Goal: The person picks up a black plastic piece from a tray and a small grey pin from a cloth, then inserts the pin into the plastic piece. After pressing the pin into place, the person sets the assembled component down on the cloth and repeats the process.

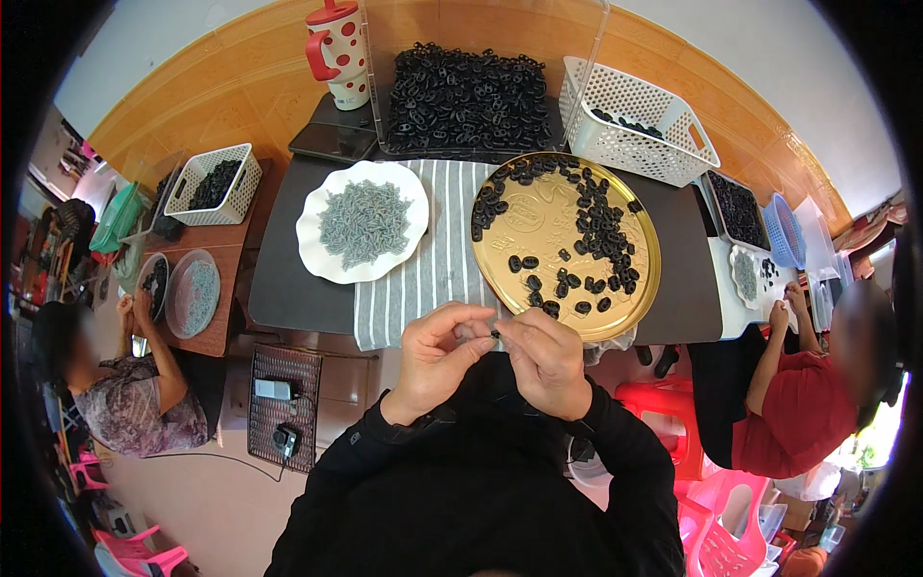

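Observation:
My left hand [435,358] and my right hand [546,360] meet just in front of the table's near edge. Between their fingertips is a small black plastic piece [495,334], pinched from both sides; its details are too small to tell. Ahead and to the right, a round gold tray [527,250] carries many loose black oval plastic pieces [601,226] with holes. To the left, a white scalloped plate [310,240] holds a heap of thin blue-grey pieces [363,223] that look like small springs. A grey striped cloth [447,192] lies under part of both.
At the back stand a clear bin [383,125] heaped with black pieces [468,96], a white perforated basket [630,96], a spotted tumbler [341,58] and a dark flat device [332,142]. Co-workers sit at left [144,394] and right [798,394]. A red stool [663,413] stands by my right.

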Available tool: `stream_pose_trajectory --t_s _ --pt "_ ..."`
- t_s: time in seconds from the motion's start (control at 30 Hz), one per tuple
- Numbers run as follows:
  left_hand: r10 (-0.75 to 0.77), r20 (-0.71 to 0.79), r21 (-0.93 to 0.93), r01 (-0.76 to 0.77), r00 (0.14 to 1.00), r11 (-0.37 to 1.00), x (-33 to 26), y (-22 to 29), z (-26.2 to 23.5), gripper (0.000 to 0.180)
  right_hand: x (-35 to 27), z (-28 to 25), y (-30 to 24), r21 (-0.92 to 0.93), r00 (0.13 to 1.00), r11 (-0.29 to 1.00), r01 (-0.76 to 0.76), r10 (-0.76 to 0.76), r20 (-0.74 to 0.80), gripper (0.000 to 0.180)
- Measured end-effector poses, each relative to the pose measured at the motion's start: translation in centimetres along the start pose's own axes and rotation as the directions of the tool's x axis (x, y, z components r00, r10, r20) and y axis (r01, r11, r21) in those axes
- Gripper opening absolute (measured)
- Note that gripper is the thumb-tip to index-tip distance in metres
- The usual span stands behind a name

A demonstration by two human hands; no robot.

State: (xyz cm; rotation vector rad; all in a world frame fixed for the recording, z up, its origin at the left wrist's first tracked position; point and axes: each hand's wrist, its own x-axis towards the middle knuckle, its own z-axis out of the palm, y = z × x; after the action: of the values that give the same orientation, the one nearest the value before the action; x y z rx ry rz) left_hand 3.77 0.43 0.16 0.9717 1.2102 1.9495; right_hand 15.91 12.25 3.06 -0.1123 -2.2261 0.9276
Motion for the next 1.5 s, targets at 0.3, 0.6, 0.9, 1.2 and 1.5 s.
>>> stream_pose_trajectory --t_s 0.3,0.6,0.9,1.2,1.5 --pt "-0.048 0.012 0.147 0.046 0.999 0.988 -0.3 -0.2 -0.1 0.038 -0.3 -0.3 0.0 -0.122 0.989 0.984 0.128 -0.118 0.091 0.032" --pt "-0.041 0.011 0.239 0.037 0.999 0.970 0.5 1.0 1.0 0.044 -2.1 1.0 0.7 0.162 0.986 0.978 -0.129 0.144 -0.089 0.019" --pt "0.150 0.170 0.782 -0.226 0.974 0.581 5.1 2.4 0.1 0.024 -2.6 -1.4 0.2 0.487 0.821 0.789 -0.374 0.526 -0.221 0.023" --pt "0.049 0.292 0.949 -0.295 0.955 0.107 9.3 -0.3 3.0 0.025 -3.9 -1.6 2.2 0.644 0.816 0.716 -0.270 0.525 -0.242 0.023" --pt "0.138 0.314 0.901 -0.340 0.939 0.270 9.6 -1.0 2.1 0.020 -4.0 -1.7 2.2 0.473 0.847 0.829 -0.298 0.458 -0.269 0.026"
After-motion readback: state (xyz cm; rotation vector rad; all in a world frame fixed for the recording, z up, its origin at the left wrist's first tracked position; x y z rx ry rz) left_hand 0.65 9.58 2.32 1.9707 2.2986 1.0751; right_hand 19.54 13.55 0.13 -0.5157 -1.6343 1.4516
